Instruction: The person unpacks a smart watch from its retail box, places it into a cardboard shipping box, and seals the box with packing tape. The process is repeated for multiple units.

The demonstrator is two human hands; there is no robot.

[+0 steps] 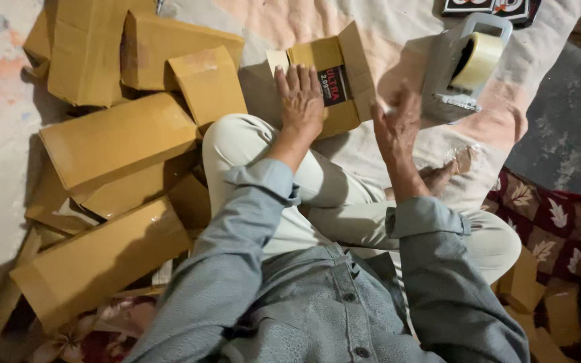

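Near the top centre of the frame, the left hand (pixel 300 101) presses flat, fingers spread, on a small cardboard box (pixel 334 77) resting against the knee. The right hand (pixel 395 124) hovers beside it, fingers loosely open, holding nothing. The box looks light, stiff-walled and easily dented, best gripped by its long edges; its contents are hidden. Closed boxes (pixel 119 138) pile at left; a tape dispenser (pixel 469 64) lies at upper right.

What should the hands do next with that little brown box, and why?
Probably the right hand should reach for the tape dispenser. The left hand presses flat on the small cardboard box, whose end flap stands open, and the dispenser sits just beyond the empty right hand.
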